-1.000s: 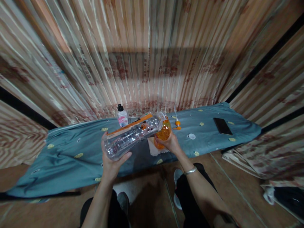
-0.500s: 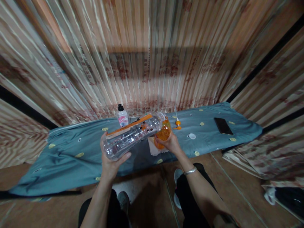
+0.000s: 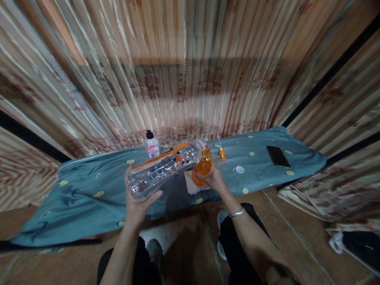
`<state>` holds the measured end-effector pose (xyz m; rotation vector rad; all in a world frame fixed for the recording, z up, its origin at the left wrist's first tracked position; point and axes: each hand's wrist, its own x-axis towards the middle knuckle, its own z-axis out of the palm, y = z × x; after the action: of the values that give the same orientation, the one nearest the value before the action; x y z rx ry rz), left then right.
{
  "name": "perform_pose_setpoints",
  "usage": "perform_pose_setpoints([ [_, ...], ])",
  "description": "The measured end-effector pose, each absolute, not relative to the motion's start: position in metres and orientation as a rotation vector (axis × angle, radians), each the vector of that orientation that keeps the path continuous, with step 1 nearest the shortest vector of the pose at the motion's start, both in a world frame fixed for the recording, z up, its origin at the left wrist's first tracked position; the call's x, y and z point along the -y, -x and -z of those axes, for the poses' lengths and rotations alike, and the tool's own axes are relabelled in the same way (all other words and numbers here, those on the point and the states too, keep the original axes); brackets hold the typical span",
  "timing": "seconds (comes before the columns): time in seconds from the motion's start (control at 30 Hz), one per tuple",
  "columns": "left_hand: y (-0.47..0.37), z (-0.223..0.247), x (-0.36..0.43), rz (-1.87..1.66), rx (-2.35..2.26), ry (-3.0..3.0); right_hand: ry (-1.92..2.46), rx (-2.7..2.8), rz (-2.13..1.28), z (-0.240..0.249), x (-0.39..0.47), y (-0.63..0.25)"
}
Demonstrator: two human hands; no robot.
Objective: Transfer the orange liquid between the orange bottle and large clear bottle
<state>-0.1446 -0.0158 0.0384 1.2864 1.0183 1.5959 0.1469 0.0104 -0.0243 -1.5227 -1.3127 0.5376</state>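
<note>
My left hand (image 3: 139, 204) is wrapped round the base of a large clear plastic bottle (image 3: 163, 170) with an orange label. That bottle is tilted, its mouth lying at the neck of an orange bottle (image 3: 204, 162). Whether liquid runs between them I cannot tell. My right hand (image 3: 211, 179) grips the orange bottle, which stands about upright over a pale folded cloth or napkin (image 3: 191, 186). Just right of it lies an orange pump head (image 3: 221, 155) with a thin clear tube. A white round cap (image 3: 239, 169) rests nearer the front.
Behind the clear bottle stands a small bottle (image 3: 152, 147) with a black cap and pink label. A dark phone (image 3: 278, 156) lies at the right on the blue-green cloth (image 3: 89, 206) covering the narrow table. Striped curtains (image 3: 184, 79) hang behind and at both sides.
Both hands keep nearly the same pose, with the clear bottle still tilted against the orange one. The whole view has shifted very slightly.
</note>
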Motion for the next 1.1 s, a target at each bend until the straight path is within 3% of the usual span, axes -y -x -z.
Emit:
perform_pose_setpoints([
  [1.1, 0.145, -0.033, 0.014, -1.597, -1.001, -1.264, 1.509, 1.250, -0.563, 0.038, -0.016, -0.150],
])
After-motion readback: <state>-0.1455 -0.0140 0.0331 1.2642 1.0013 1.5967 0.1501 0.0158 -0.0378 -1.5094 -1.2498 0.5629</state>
